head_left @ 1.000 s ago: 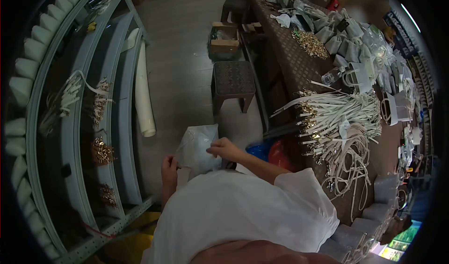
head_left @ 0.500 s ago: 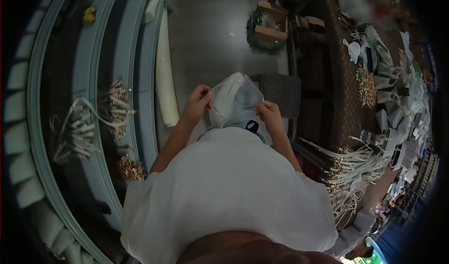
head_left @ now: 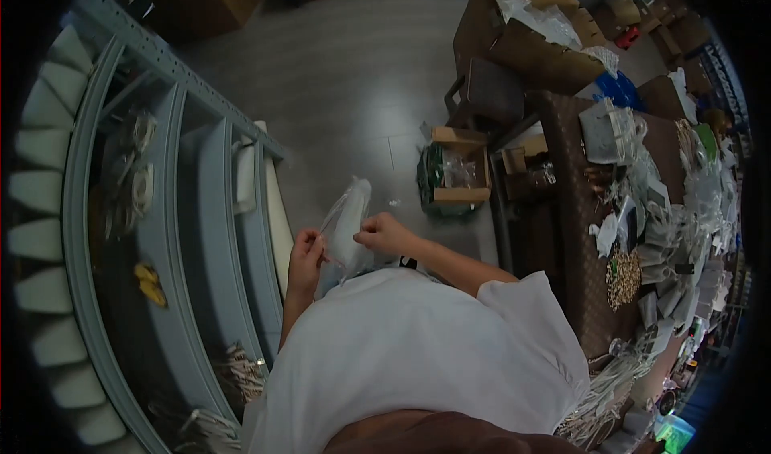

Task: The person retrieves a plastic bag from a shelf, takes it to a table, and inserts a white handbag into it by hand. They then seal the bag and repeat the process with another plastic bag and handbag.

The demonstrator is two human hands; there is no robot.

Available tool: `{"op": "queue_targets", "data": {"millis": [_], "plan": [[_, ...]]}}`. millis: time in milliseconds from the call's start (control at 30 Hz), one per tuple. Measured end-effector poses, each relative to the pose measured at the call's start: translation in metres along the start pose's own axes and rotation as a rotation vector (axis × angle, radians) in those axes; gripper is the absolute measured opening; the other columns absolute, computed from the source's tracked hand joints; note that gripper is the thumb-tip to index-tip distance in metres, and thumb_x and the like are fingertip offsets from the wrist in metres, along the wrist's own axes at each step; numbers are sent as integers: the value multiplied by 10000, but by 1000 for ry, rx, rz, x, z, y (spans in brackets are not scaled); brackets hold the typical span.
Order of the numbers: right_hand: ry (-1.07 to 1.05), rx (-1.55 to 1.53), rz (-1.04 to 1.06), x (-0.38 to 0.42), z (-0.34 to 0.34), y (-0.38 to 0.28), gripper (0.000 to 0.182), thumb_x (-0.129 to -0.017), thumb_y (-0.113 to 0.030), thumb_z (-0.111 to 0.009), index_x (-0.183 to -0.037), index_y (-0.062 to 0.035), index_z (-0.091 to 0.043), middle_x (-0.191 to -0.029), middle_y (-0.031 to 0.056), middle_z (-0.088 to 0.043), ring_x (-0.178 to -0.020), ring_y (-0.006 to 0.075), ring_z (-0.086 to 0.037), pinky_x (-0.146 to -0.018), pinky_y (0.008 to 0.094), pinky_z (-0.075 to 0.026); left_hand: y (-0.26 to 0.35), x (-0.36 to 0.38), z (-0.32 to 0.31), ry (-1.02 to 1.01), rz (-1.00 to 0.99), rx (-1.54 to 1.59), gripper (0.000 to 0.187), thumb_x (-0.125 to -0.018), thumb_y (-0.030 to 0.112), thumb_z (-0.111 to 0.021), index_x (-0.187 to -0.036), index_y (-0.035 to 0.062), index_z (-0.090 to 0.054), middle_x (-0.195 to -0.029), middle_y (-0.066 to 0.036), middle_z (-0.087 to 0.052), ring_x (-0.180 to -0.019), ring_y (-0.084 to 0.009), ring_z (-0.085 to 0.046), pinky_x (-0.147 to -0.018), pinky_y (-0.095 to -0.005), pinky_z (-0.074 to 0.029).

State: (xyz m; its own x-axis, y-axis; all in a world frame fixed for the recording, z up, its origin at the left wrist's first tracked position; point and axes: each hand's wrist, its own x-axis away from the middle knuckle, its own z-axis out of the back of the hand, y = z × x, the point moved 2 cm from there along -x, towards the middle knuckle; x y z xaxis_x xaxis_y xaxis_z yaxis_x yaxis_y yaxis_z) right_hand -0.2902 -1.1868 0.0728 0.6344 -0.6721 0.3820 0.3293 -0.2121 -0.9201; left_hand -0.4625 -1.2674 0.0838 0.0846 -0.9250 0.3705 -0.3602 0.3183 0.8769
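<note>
A clear plastic bag (head_left: pixel 351 219) with a whitish look hangs in front of my body, narrow and bunched between my hands. My left hand (head_left: pixel 307 251) pinches its left edge, fingers closed. On the other side my right hand (head_left: pixel 385 234) has its fingers pressed together on the bag's right edge. Whether the bag holds anything is hard to make out.
Grey metal shelving (head_left: pixel 170 205) runs along my left, bearing a yellow item (head_left: pixel 149 284) and bundles of pale straps (head_left: pixel 243 369). A brown table (head_left: pixel 590 293) on my right carries gold-coloured hardware (head_left: pixel 623 280) and plastic packets. An open carton (head_left: pixel 464 194) stands on the floor ahead.
The view has shifted forward, showing more floor and cartons. My hands have come closer together, and the bag, spread wide before, is now narrower and more gathered.
</note>
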Motion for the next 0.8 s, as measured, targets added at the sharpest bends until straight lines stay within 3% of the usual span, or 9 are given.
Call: {"op": "queue_targets", "data": {"millis": [67,133,200,367,600,667,800], "plan": [[44,-2,64,-52,25,-8,245,-726,-194,-582,-588,6,-563,-524,56,-532,-488,96,-460,-473,269,-377,8,-51,14,19,8,114,80,-896,119,-459,-934,49,-449,-770,-1,-469,-637,-83,-454,-599,-220,-406],[74,-22,-2,-99,47,-9,262,-751,-196,-593,-590,5,-546,-549,18,-517,-524,84,-455,-495,257,-382,24,-115,22,-19,32,85,82,-897,120,-458,-939,51,-447,-772,-2,-471,-631,-84,-460,-598,-218,-411],[142,-99,-30,-146,66,-5,238,-732,-189,-587,-597,5,-564,-539,40,-530,-506,98,-467,-489,272,-388,40,-165,33,-22,106,75,72,-899,113,-446,-940,54,-446,-763,-3,-473,-617,-79,-471,-587,-209,-418],[317,-86,21,-236,165,-62,206,-706,-172,-577,-604,7,-586,-514,48,-538,-483,109,-479,-473,289,-390,131,-319,25,-166,70,-76,75,-890,112,-451,-940,57,-447,-731,1,-471,-592,-63,-449,-563,-196,-410],[586,-236,-48,-329,318,-84,217,-706,-188,-580,-603,3,-583,-516,45,-538,-491,101,-483,-482,278,-392,202,-543,-55,-341,27,-369,85,-841,54,-476,-923,44,-496,-728,13,-478,-608,-53,-439,-539,-204,-403],[462,-241,-91,-361,364,-81,227,-736,-193,-596,-612,-4,-585,-553,25,-552,-535,91,-483,-511,247,-380,200,-596,-80,-343,24,-422,88,-833,44,-478,-909,39,-522,-728,16,-483,-616,-52,-442,-541,-208,-405],[474,-202,-95,-418,478,-118,228,-738,-195,-597,-604,-11,-584,-550,24,-549,-523,91,-469,-505,248,-375,231,-693,-151,-360,68,-465,92,-836,46,-484,-870,29,-568,-737,12,-521,-638,-56,-458,-576,-209,-413]]}}
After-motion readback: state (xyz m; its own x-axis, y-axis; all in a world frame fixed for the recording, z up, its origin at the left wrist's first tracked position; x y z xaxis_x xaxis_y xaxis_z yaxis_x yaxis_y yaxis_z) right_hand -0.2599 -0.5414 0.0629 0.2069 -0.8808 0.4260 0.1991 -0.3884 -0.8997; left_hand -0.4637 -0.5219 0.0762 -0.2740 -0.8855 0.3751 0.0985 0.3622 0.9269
